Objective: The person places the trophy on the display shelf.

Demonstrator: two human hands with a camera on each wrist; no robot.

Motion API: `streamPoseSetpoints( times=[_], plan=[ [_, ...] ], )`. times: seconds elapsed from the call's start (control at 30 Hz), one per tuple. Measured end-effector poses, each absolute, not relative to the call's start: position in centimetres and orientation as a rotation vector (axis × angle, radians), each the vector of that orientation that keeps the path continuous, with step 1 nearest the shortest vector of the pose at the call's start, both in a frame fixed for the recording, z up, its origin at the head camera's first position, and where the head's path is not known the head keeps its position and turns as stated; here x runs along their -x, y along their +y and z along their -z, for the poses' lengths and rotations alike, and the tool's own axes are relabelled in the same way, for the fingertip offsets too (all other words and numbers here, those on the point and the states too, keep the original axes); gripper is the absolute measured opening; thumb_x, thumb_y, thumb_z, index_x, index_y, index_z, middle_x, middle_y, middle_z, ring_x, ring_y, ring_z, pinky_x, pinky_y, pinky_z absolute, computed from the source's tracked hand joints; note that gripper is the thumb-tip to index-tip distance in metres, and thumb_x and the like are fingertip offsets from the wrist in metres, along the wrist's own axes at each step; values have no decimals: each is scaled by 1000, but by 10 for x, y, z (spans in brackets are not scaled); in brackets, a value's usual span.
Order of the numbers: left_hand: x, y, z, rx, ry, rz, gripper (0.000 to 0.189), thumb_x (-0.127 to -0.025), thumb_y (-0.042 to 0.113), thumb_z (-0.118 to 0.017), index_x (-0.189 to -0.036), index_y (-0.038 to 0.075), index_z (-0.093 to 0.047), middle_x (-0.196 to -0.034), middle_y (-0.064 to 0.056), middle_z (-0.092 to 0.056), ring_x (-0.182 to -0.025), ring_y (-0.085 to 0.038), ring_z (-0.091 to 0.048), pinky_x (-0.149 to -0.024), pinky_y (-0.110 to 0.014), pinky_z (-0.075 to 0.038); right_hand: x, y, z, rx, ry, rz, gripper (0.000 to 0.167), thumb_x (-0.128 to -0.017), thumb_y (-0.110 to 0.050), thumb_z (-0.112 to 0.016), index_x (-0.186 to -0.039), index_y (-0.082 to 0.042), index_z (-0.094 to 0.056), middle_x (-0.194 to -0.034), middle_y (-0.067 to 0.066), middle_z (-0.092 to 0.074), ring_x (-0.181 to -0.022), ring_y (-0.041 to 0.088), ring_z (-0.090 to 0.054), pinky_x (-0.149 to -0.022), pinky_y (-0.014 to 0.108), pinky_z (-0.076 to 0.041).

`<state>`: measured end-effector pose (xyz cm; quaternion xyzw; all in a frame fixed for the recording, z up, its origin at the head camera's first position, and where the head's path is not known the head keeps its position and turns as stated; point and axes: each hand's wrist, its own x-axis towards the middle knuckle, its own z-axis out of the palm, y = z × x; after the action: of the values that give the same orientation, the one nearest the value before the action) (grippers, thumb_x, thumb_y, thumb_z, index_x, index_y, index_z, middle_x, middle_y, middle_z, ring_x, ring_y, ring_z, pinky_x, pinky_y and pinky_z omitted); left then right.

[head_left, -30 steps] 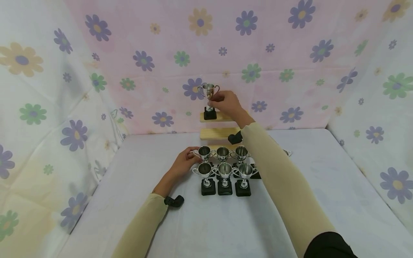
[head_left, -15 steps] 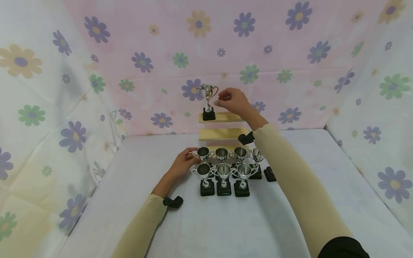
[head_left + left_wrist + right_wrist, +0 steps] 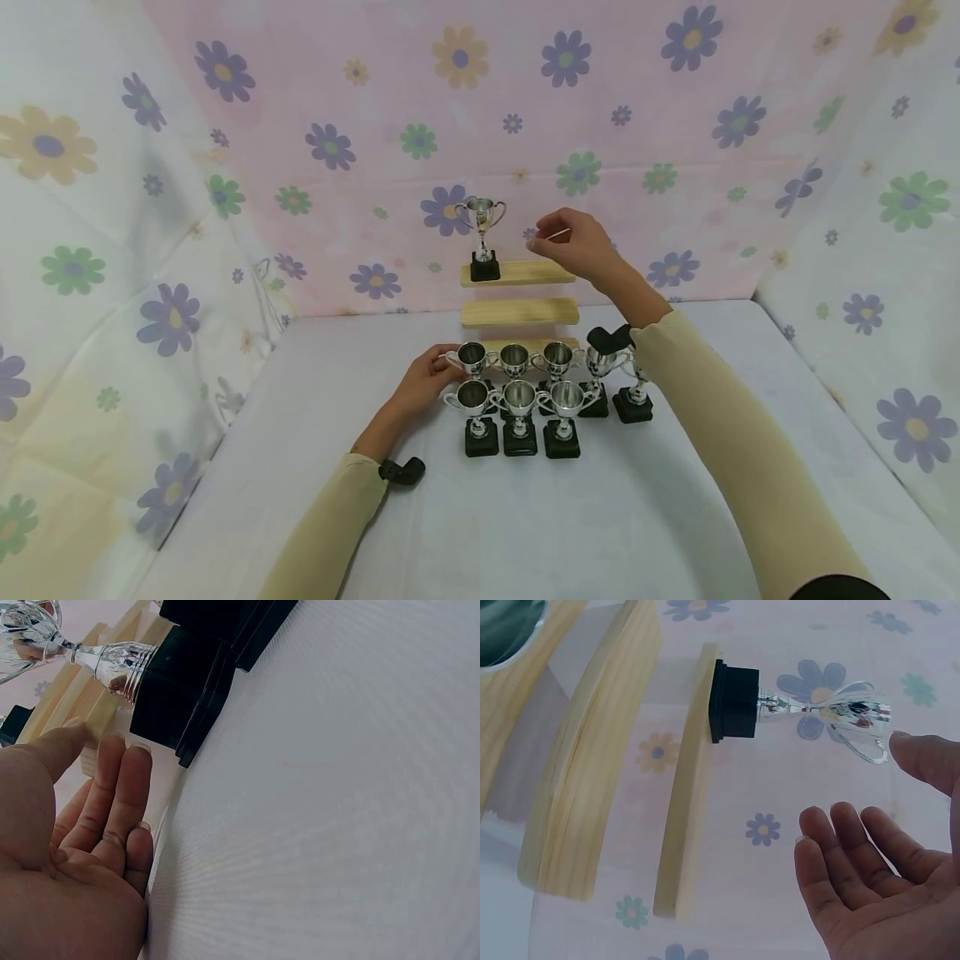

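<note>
A small silver trophy cup [image 3: 484, 265] with two handles and a black base stands upright at the left end of the top wooden step [image 3: 536, 273]. To its right is my right hand [image 3: 577, 246], fingers loosely bent with nothing between them. The right wrist view shows a gap between those fingers and the trophy [image 3: 739, 703]. My left hand [image 3: 422, 385] rests low beside the two trophy rows, at their left end. In the left wrist view its relaxed fingers [image 3: 131, 784] lie close to a trophy's black base [image 3: 176, 690] and the wooden stand, gripping nothing.
Several more trophies stand on the white table in two rows, a front one [image 3: 562, 437] among them. At the right end, one trophy [image 3: 633, 407] stands partly behind the right sleeve. The middle step [image 3: 520, 312] is bare wood. Flowered cloth surrounds the table.
My right hand has let go of the trophy on the top step and moved away to the right. Trophies behind that arm have come into view. The left hand stays put.
</note>
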<state>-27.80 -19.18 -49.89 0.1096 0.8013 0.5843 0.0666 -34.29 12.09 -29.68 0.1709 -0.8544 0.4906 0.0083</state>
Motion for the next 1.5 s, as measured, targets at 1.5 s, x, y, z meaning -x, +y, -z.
streamPoseSetpoints(
  times=[1.5],
  plan=[
    [279, -193, 501, -355, 2379, -1788, 44, -106, 12, -64, -149, 7, -54, -124, -16, -76, -105, -23, -76, -105, -41, -50, 245, 245, 393, -749, -2428, -1558, 42, -106, -9, -66, -146, -1, -57, -137, 20, -63, -125, 19, -64, -102, 16, -47]
  ],
)
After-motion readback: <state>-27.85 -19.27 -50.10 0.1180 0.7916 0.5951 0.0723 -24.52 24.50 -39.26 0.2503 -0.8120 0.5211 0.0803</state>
